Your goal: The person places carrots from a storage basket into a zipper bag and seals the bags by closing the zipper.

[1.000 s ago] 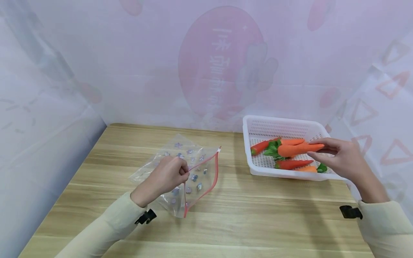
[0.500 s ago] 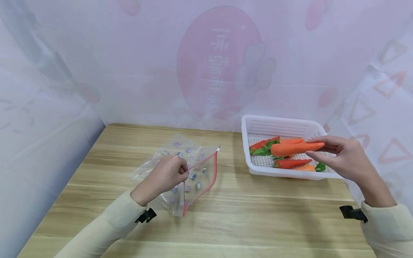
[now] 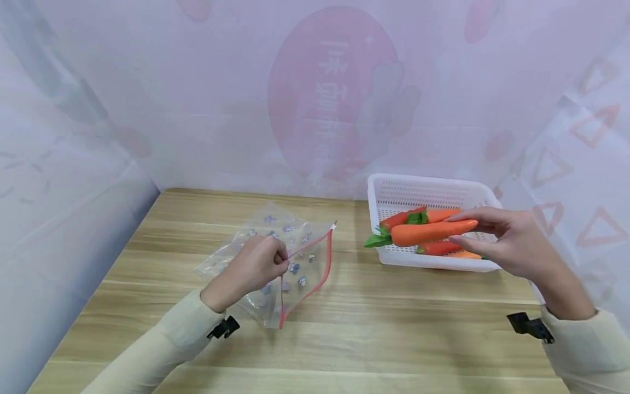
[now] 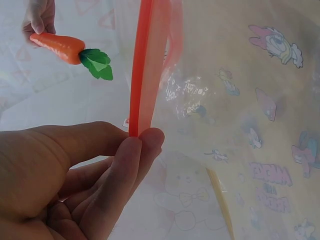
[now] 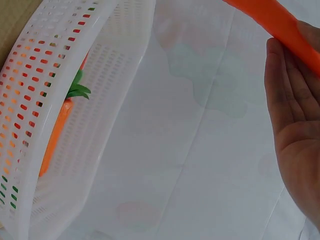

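Note:
My left hand (image 3: 256, 265) pinches the red zip edge of a clear zip bag (image 3: 300, 251) printed with small cartoon figures. The bag's mouth gapes toward the right. In the left wrist view, thumb and fingers grip the red zip strip (image 4: 142, 75). With my right hand (image 3: 517, 241) I hold an orange carrot (image 3: 423, 232) by its thin tip, between thumb and fingers. Its green leafy end points left, over the near left rim of the white basket (image 3: 433, 264). The right wrist view shows only part of this carrot (image 5: 275, 20).
In the perforated basket lie red chili peppers (image 3: 438, 248) and more carrots (image 3: 442, 215). The wooden table (image 3: 354, 339) runs up to a printed cloth wall (image 3: 221, 109) behind, with cloth at both sides too.
My right hand has lifted the carrot and moved it left and toward me, bringing its leaves past the basket's left rim. The left hand stays on the bag's edge.

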Available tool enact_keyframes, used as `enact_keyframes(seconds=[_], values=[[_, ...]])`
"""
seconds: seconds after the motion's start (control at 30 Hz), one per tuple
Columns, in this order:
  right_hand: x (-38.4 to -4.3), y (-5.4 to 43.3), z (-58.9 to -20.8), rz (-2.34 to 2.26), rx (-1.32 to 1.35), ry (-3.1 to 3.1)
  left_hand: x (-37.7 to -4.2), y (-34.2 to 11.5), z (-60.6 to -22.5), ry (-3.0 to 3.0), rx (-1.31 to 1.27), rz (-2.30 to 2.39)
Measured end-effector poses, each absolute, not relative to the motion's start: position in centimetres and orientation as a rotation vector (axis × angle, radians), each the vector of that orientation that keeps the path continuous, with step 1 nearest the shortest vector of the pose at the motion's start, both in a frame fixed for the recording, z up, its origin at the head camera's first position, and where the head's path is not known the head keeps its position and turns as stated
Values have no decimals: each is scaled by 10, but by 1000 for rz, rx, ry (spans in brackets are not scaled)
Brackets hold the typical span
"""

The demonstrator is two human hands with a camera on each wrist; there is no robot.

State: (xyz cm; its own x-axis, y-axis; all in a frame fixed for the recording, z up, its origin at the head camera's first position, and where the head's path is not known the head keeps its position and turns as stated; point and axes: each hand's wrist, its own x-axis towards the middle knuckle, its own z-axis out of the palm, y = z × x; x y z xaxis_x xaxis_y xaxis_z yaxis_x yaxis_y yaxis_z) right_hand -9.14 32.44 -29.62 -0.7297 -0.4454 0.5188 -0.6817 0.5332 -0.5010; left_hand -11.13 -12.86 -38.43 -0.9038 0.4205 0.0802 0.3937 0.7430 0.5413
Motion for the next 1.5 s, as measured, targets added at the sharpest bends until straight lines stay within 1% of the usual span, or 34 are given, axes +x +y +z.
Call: enact_keyframes(seconds=[0.27,0.57,0.8,1.2,1.5], values=[[-92,302,-308,1102,1008,-2443,-111,-128,-384,2880,653,886],[-93,281,-328,1065,1010,-2445,-110,-128,-385,2898,665,871],[-95,265,-337,1171,1044,-2444,-109,-130,-385,2891,679,894],[-102,237,-355,1244,1042,-2456,-109,-130,-385,2895,671,884],[-111,220,-369,1255,1108,-2409,-108,-131,-384,2918,714,864]])
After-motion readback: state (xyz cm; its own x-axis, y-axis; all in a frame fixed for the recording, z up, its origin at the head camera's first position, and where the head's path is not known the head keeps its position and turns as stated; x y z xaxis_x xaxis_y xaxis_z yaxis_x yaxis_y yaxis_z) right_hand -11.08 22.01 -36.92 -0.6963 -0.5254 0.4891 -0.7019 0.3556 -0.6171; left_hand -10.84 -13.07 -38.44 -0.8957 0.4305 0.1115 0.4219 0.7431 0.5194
